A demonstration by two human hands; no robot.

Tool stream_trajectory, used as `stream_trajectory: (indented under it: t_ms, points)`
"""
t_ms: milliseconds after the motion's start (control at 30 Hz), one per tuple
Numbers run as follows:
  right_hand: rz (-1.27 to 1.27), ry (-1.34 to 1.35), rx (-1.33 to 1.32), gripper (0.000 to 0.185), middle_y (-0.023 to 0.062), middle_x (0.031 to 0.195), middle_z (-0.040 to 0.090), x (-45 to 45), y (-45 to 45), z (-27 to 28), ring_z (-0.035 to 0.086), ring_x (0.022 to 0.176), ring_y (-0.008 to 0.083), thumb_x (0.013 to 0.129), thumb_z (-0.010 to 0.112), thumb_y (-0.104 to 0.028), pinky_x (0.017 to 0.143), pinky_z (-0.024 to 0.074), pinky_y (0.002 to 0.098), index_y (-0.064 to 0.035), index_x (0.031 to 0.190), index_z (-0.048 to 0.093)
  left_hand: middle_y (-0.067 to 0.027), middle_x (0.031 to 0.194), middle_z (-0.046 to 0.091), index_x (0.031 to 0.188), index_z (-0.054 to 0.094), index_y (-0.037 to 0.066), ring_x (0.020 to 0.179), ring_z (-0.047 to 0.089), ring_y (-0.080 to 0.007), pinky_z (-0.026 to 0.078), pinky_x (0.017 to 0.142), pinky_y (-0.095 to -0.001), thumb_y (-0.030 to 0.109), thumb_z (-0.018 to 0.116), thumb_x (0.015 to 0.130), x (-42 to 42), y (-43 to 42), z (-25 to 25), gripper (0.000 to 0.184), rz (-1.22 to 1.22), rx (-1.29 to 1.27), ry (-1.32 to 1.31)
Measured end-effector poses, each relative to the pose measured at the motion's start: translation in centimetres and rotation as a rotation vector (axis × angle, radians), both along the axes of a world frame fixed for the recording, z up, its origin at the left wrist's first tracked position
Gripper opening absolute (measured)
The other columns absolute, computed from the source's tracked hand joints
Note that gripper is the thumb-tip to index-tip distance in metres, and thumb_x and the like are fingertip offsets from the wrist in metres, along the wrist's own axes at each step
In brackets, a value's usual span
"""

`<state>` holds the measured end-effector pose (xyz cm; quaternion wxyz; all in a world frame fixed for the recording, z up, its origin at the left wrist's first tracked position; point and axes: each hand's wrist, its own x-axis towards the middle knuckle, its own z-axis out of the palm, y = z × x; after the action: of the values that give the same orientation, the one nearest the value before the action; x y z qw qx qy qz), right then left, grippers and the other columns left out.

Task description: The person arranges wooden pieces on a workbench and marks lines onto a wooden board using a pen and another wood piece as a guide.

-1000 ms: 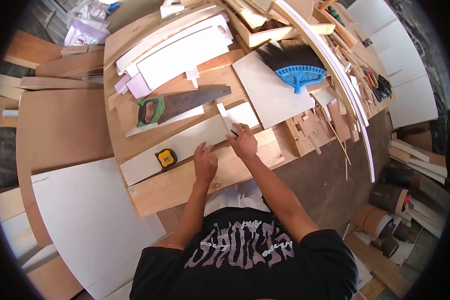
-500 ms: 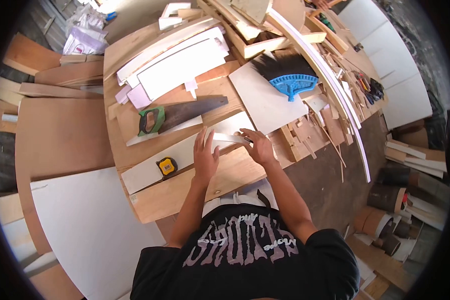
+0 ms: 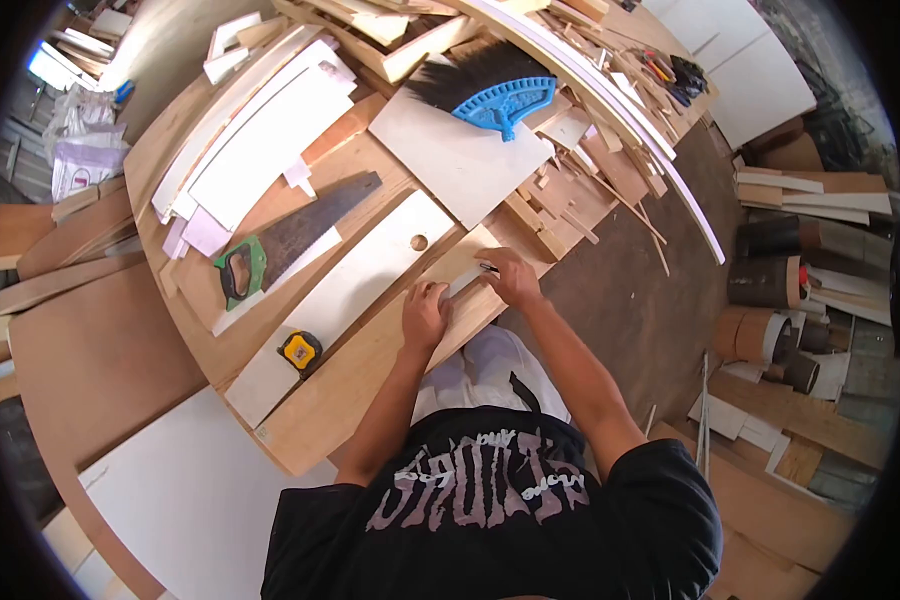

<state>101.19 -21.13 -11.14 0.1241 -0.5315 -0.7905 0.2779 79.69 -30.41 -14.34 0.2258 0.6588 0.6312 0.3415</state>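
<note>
My left hand [image 3: 427, 316], fingers curled, grips one end of a short pale strip [image 3: 464, 284] over the bare wooden plank [image 3: 370, 375] along the table's near edge. My right hand [image 3: 514, 279] is closed at the strip's other end. Between its thumb and fingers shows a small dark pen-like tip [image 3: 488, 267]; most of it is hidden. Beyond the plank lies a white board [image 3: 360, 285] with a round hole near its far end. A yellow and black tape measure [image 3: 300, 350] rests on the board's left part.
A green-handled handsaw [image 3: 305, 227] lies past the white board. Farther off are a blue brush head [image 3: 505, 103] with dark bristles, stacked white panels [image 3: 270, 140] and wood offcuts [image 3: 580, 165]. A long curved strip [image 3: 660, 150] overhangs the table's right side.
Both hands have come nearer my body with the strip, from over the white board to the plank. My left fingers have curled in. The board's hole now shows, and my view has turned.
</note>
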Motion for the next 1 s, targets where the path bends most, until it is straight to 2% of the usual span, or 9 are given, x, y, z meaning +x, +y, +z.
stream_trajectory:
  t_ms: [67,300,400,500,633,700,833,900,1000]
  points:
    - [-0.216,0.125,0.18,0.041,0.0111,0.136,0.072,-0.4,-0.8,0.3,0.069,0.122,0.0327,0.089,0.08,-0.011,0.104,0.0559,0.0435,-0.0128,0.13,0.073,-0.0136,0.112,0.069,0.115,0.073,0.008,0.112,0.064,-0.0377,0.05,0.1,-0.0491,0.01,0.079,0.087,0.3,0.5,0.0,0.029,0.007,0.024,0.0]
    - [-0.475,0.331,0.088,0.035,0.0148,0.13,0.072,-0.4,-5.1,-0.5,0.073,0.113,0.0347,0.091,0.078,-0.013,0.095,0.0604,0.0433,-0.0104,0.126,0.073,-0.015,0.111,0.069,0.12,0.069,0.008,0.11,0.064,-0.0394,0.05,0.099,-0.0489,0.005,0.083,0.085,0.6,2.3,-0.2,0.037,0.023,0.003,0.037]
    - [-0.664,0.425,-0.086,0.026,0.0178,0.112,0.077,-0.4,-7.3,0.3,0.08,0.085,0.0247,0.096,0.077,-0.015,0.076,0.0619,0.034,-0.0054,0.12,0.077,-0.0156,0.111,0.068,0.12,0.069,0.008,0.11,0.064,-0.0393,0.051,0.098,-0.0494,0.008,0.083,0.087,0.4,2.7,-0.1,0.036,-0.024,0.062,0.079]
    - [-0.773,0.567,-0.263,0.025,0.0125,0.107,0.078,0.2,-8.5,1.0,0.075,0.072,0.0193,0.103,0.071,-0.018,0.071,0.0583,0.0311,-0.0035,0.122,0.077,-0.0159,0.116,0.068,0.121,0.069,0.008,0.111,0.064,-0.0389,0.051,0.098,-0.0495,0.01,0.082,0.089,0.4,1.2,0.9,0.034,0.011,0.012,0.057]
    - [-0.889,0.777,-0.428,0.028,0.0061,0.102,0.076,1.3,-10.4,1.3,0.067,0.071,0.0127,0.109,0.063,-0.024,0.067,0.0549,0.0305,-0.0026,0.12,0.078,-0.0171,0.124,0.066,0.126,0.068,0.007,0.119,0.062,-0.0394,0.051,0.102,-0.0496,0.011,0.08,0.09,0.7,-3.2,2.2,0.038,0.041,0.048,0.079]
    - [-0.855,0.845,-0.02,0.041,0.0044,0.098,0.073,1.4,-11.2,-0.9,0.062,0.075,0.0093,0.115,0.053,-0.034,0.064,0.053,0.0299,-0.0021,0.118,0.079,-0.0175,0.127,0.065,0.128,0.068,0.007,0.122,0.061,-0.0398,0.051,0.104,-0.0497,0.011,0.079,0.091,1.4,-6.2,2.7,0.039,0.062,0.069,0.111]
    - [-0.986,0.864,-0.128,0.054,0.0051,0.095,0.071,1.9,-12.3,-0.1,0.063,0.082,0.0105,0.117,0.046,-0.044,0.066,0.0548,0.0292,-0.0013,0.114,0.079,-0.018,0.134,0.064,0.13,0.068,0.005,0.128,0.059,-0.0397,0.05,0.107,-0.0484,0.01,0.077,0.094,2.0,-10.8,4.2,0.038,0.039,0.04,0.069]
    - [-0.984,1.021,-0.237,0.064,0.0072,0.096,0.071,2.0,-12.9,0.0,0.065,0.078,0.0135,0.117,0.041,-0.052,0.068,0.0567,0.0296,-0.0002,0.114,0.079,-0.0184,0.133,0.066,0.128,0.07,0.005,0.127,0.061,-0.0393,0.051,0.108,-0.0473,0.012,0.076,0.095,1.8,-13.1,4.9,0.034,0.061,0.031,-0.002]
    - [-0.929,1.099,-0.265,0.064,0.011,0.098,0.073,1.6,-13.9,0.7,0.07,0.076,0.0174,0.117,0.043,-0.051,0.069,0.0602,0.0316,0.0041,0.114,0.075,-0.0184,0.129,0.069,0.124,0.073,0.004,0.124,0.063,-0.039,0.052,0.106,-0.047,0.013,0.075,0.097,0.6,-14.8,5.9,0.029,0.068,0.034,-0.086]
